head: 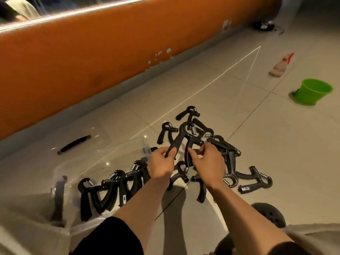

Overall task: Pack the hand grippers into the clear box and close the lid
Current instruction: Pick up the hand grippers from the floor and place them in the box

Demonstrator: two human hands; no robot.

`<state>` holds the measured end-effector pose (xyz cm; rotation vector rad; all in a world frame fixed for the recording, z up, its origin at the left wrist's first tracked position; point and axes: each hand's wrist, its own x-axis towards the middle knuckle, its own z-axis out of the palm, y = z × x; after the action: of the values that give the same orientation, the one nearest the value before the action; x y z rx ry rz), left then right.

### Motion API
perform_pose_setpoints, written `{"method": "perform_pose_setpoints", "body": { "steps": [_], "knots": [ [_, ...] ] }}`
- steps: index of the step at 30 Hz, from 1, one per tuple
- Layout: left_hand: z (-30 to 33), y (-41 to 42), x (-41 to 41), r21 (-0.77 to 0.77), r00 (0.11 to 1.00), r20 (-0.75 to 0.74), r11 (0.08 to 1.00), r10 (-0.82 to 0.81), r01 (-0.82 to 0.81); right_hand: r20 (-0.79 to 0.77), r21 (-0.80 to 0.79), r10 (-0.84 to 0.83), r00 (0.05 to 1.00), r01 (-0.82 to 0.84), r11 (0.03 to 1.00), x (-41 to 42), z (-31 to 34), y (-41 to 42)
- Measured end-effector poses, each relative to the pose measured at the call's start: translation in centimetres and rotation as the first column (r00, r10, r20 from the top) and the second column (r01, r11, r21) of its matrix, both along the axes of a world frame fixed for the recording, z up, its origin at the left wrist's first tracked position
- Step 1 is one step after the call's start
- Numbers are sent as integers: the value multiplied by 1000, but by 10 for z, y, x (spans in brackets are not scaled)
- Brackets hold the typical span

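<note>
On a tiled floor, a clear box held a row of hand grippers. Left hand and right hand each pinched a handle of one raised gripper; labels were unreadable.

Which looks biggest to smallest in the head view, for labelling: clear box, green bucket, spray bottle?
1. clear box, much nearer the camera, so unsure
2. green bucket
3. spray bottle, farthest away
</note>
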<state>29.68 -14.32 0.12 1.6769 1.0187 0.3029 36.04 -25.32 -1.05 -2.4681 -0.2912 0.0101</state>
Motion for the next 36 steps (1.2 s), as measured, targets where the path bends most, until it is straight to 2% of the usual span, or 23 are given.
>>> {"method": "perform_pose_setpoints", "body": {
  "steps": [2,5,10,13,16,18,21,23,25,27,29,30,32,34,36],
  "knots": [
    [3,19,-19,-118,991,66,988,113,-105,-93,63,91,991,-85,994,-15,11,30],
    [3,50,-52,-200,971,110,961,215,-190,-132,125,260,957,-244,962,-43,24,75],
    [-14,98,-113,-239,938,56,917,343,-321,-231,149,457,859,-433,889,-88,18,133],
    [-29,118,-149,-254,928,48,903,370,-347,-428,286,505,750,-417,863,-109,5,157],
    [-39,133,-166,-240,929,24,904,370,-354,-580,500,558,594,-281,819,-118,-11,167],
    [-37,137,-163,-205,940,27,922,340,-327,-564,552,573,595,-244,797,-119,-18,167],
    [-32,137,-149,-186,982,84,971,168,-150,-477,565,570,669,-264,782,-120,-22,167],
    [-28,139,-142,-252,985,112,962,133,-101,-432,608,590,682,-263,749,-121,-22,168],
    [-29,144,-137,-321,971,167,940,174,-113,-395,675,650,649,-275,685,-123,-24,170],
    [-31,148,-134,-346,959,180,927,219,-147,-369,746,738,565,-293,598,-124,-25,173],
    [-36,150,-134,-442,941,167,875,295,-196,-382,764,788,483,-315,563,-124,-27,178],
    [-38,151,-134,-511,929,161,833,334,-211,-406,759,786,467,-307,574,-124,-29,179],
    [-41,151,-134,-606,914,158,767,374,-209,-449,739,727,519,-241,629,-122,-33,181],
    [-44,149,-133,-622,922,146,758,359,-197,-479,700,639,603,-177,692,-118,-40,183],
    [-49,147,-133,-628,934,133,758,331,-179,-549,613,556,624,-153,776,-111,-48,185]
  ]
}}
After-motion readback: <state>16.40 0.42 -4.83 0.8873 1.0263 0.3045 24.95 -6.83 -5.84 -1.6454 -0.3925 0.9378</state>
